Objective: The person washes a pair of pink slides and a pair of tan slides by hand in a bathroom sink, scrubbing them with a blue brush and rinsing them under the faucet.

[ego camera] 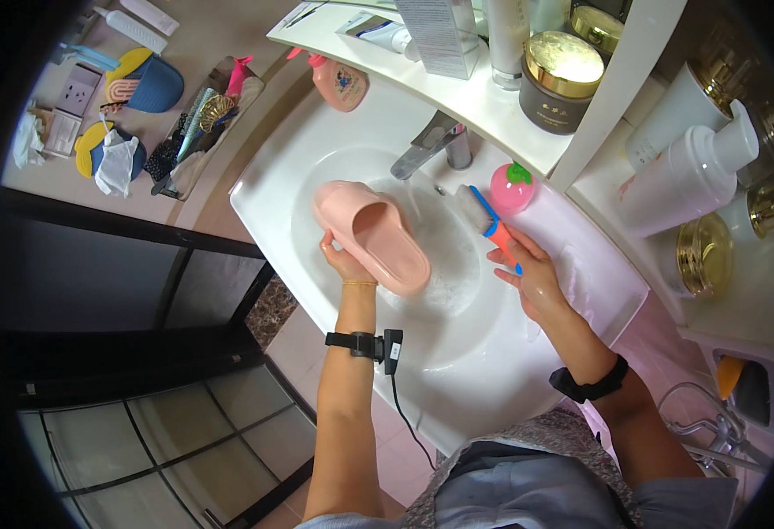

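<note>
A pink slide slipper [377, 238] is held over the basin by my left hand [347, 258], its open heel end towards me and to the right. My thumb shows at its left side; the other fingers are hidden beneath it. In my right hand [534, 274] is a scrubbing brush [489, 218] with an orange and blue handle and pale bristles pointing up and left. Water runs from the chrome faucet [427, 145] behind the slipper. The white washbasin [387, 159] holds cloudy, slightly foamy water.
A pink round container with a green top [512, 188] stands on the basin's right rim. A pink pump bottle [341, 82] is at the back left. Above the faucet juts a white shelf [493, 112] with jars and tubes. A black cable [403, 410] hangs from my left wrist device.
</note>
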A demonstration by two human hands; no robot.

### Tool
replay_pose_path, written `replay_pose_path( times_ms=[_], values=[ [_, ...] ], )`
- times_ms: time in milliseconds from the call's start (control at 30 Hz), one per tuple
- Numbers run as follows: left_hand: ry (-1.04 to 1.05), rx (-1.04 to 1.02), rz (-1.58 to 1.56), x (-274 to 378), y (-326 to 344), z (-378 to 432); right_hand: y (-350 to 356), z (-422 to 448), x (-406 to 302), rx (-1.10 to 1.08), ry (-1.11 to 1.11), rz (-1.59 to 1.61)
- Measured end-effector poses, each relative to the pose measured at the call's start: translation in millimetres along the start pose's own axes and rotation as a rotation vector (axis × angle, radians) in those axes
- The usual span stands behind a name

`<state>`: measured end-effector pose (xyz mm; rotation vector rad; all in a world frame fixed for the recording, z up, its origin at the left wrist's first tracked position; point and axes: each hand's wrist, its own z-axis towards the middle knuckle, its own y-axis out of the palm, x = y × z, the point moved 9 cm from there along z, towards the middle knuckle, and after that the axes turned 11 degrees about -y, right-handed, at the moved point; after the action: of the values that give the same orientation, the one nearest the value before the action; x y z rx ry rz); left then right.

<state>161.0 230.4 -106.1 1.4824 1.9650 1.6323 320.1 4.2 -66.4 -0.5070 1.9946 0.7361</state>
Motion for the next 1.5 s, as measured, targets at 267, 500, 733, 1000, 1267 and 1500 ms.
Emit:
replay_pose_path(
  times_ms=[267,500,733,1000,1267,1500],
  values=[
    [-0.135,-0.12,-0.012,-13.1,-6.6,22.8,-0.3,-2.0,2.0,-0.001,0.025,0.057],
    [-0.07,0.133,0.068,-52.5,-3.6,69.6,-9.3,-1.6,3.6,0.026,0.028,0.079],
    [-0.06,-0.021,-0.025,-38.3,12.7,88.3,-15.3,-4.5,6.9,0.009,0.043,0.041],
    [0.044,0.02,-0.158,-29.7,-19.1,93.1,-13.9,-2.3,5.6,0.006,0.051,0.051],
    [0.039,0.047,-0.185,-32.0,-36.2,118.6,-16.4,-2.5,3.1,0.027,0.049,0.052],
    [-0.119,-0.276,-0.082,-48.3,37.6,60.0,-21.8,-6.0,2.6,0.026,0.052,0.071]
  ],
)
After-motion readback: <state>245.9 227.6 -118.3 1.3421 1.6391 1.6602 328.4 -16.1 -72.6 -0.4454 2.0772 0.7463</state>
